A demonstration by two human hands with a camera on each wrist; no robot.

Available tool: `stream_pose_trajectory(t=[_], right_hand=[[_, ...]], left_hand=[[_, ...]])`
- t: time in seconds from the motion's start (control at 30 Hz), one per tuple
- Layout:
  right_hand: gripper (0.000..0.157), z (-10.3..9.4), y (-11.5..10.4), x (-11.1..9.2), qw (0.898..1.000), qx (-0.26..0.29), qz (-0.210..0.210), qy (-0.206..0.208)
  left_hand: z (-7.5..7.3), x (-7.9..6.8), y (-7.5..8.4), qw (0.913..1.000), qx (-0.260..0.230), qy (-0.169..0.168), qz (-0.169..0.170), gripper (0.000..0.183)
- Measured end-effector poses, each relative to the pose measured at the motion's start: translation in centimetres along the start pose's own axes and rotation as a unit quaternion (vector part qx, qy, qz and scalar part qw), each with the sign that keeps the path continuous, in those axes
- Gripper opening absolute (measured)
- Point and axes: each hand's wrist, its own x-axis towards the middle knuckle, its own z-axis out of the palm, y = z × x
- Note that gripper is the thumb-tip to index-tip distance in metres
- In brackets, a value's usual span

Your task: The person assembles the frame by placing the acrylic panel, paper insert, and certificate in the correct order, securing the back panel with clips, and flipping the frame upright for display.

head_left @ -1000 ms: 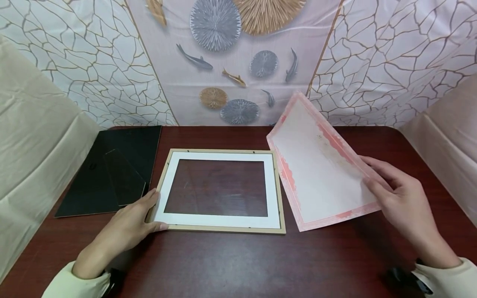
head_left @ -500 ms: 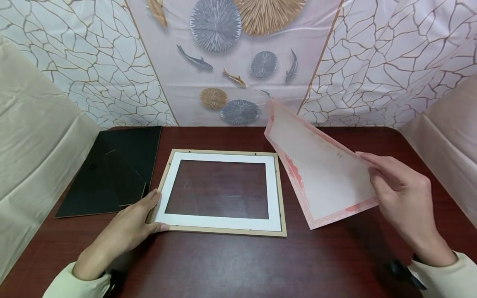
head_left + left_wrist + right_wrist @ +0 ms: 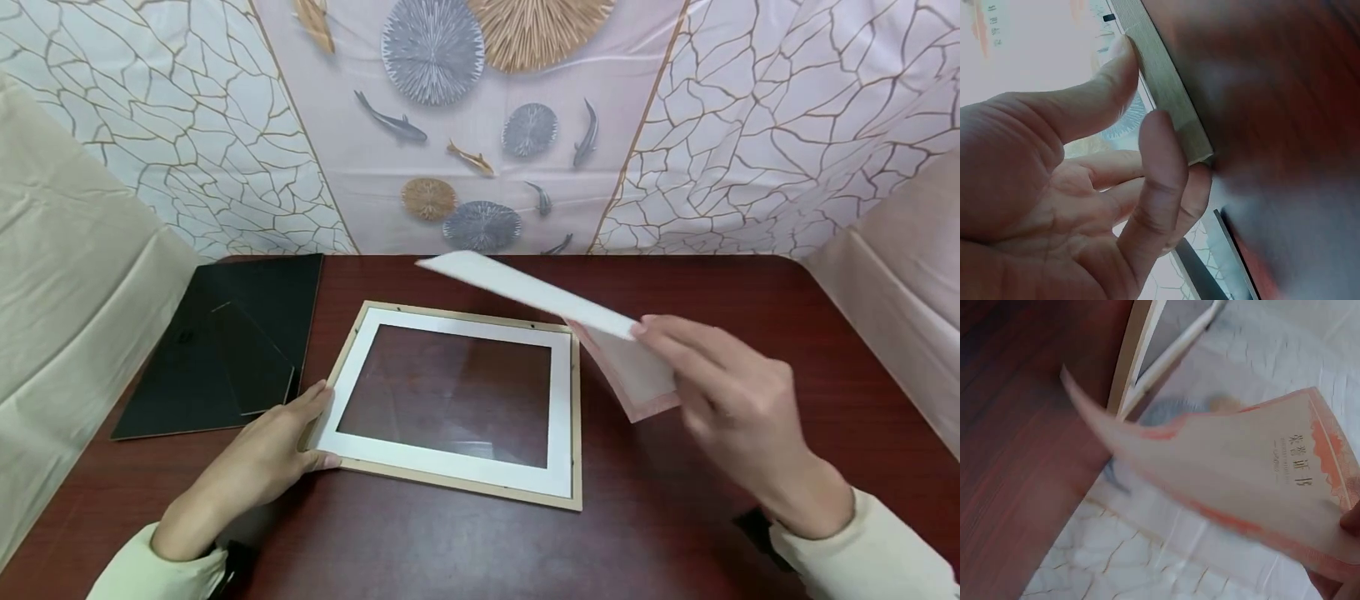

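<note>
A picture frame point(image 3: 576, 417) with a light wood border and a white mat lies on the table. At its near left corner my left hand point(image 3: 273, 442) holds it, thumb on the front edge and fingers along the left side. In the left wrist view, the thumb of that hand point(image 3: 1110, 169) lies against the wooden border point(image 3: 1166, 81). My right hand point(image 3: 738, 408) pinches a pink-bordered paper certificate point(image 3: 525, 287) by its edge. The sheet is raised, bent and tilted over the frame's far right corner. Gold characters show on the certificate point(image 3: 1241, 450) in the right wrist view.
A black backing board point(image 3: 172, 358) with a stand leg point(image 3: 255, 358) lies at the left of the dark red table point(image 3: 450, 550). Patterned cloth point(image 3: 465, 125) hangs behind the table, with plain cloth on both sides.
My right hand has carried the certificate leftward over the frame's far right corner, tilting it nearly edge-on. The frame has turned slightly, its right side nearer; my left hand stays at its corner.
</note>
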Motion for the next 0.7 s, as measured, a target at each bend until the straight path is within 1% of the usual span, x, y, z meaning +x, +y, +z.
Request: stream_pose_trajectory(t=[0.07,0.17,0.3,0.4,0.53,0.6,0.7], right_hand=[[0.033,0.8,-0.9,0.3,0.999,-0.006,-0.049,-0.009],[0.036,2.0,-2.2,0.4,0.992,-0.015,-0.115,-0.040],[0.039,3.7,-3.1,-0.2,0.982,-0.020,-0.171,-0.076],[0.039,4.8,-3.6,-0.9,0.977,-0.015,-0.191,-0.090],[0.042,5.7,-4.1,-1.7,0.974,-0.011,-0.199,-0.109],[0.043,6.0,-4.3,-1.9,0.974,-0.014,-0.198,-0.108],[0.046,6.2,-4.6,-1.8,0.978,-0.019,-0.187,-0.090]], left_hand=[[0.1,0.0,0.2,1.0000,0.001,0.005,0.005,0.088],[0.2,0.1,0.4,0.9997,0.007,0.019,0.011,0.083],[0.4,0.2,0.8,0.9989,0.009,0.042,0.018,0.079],[0.4,0.2,1.0,0.9983,0.001,0.054,0.022,0.077],[0.4,0.3,1.0,0.9977,-0.009,0.063,0.022,0.076],[0.4,0.3,1.0,0.9977,-0.012,0.064,0.020,0.076],[0.5,0.4,1.0,0.9979,-0.011,0.062,0.018,0.076]])
